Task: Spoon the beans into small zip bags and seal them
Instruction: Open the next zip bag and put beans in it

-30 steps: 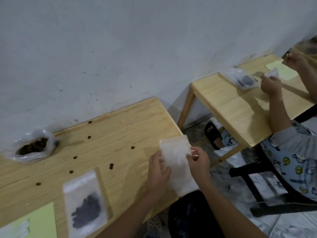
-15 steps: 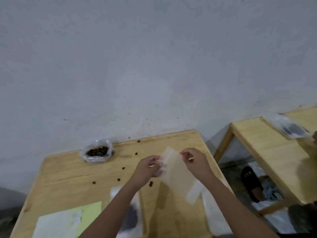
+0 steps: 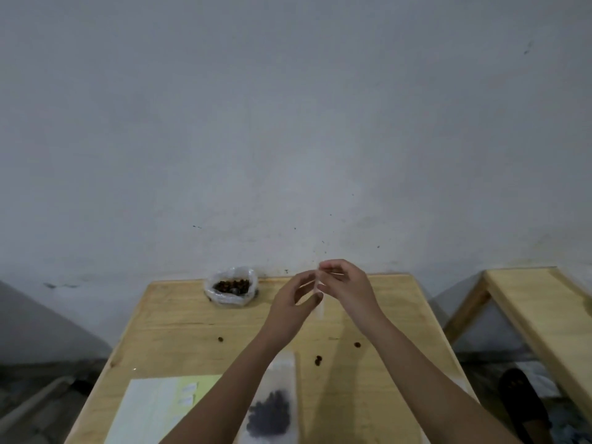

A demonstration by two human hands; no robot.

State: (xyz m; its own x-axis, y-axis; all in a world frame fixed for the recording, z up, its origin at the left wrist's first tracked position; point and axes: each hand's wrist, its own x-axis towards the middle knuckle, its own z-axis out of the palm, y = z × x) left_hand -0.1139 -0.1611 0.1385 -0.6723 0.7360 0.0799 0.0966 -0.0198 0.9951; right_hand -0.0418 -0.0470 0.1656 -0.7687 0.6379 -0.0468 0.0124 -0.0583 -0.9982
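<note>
I hold a small empty translucent zip bag [image 3: 319, 307] upright and almost edge-on above the wooden table [image 3: 179, 328]. My right hand [image 3: 347, 288] pinches its top edge. My left hand [image 3: 293, 304] touches the same edge with thumb and fingertips, the fingers spread. An open plastic bag of brown beans [image 3: 232, 285] sits at the table's back edge by the wall, left of my hands. A filled zip bag with dark beans [image 3: 273, 410] lies flat near the front, partly under my left forearm. No spoon is in view.
Loose beans [image 3: 317, 359] lie scattered on the table. A pale green sheet with white labels [image 3: 157, 408] lies at the front left. A second wooden table [image 3: 541, 318] stands to the right, with a black sandal [image 3: 520, 400] on the floor between the tables.
The view swung left and up, from the table's right corner toward the wall. Both hands carried the empty bag from the front edge up over the table's middle and turned it edge-on.
</note>
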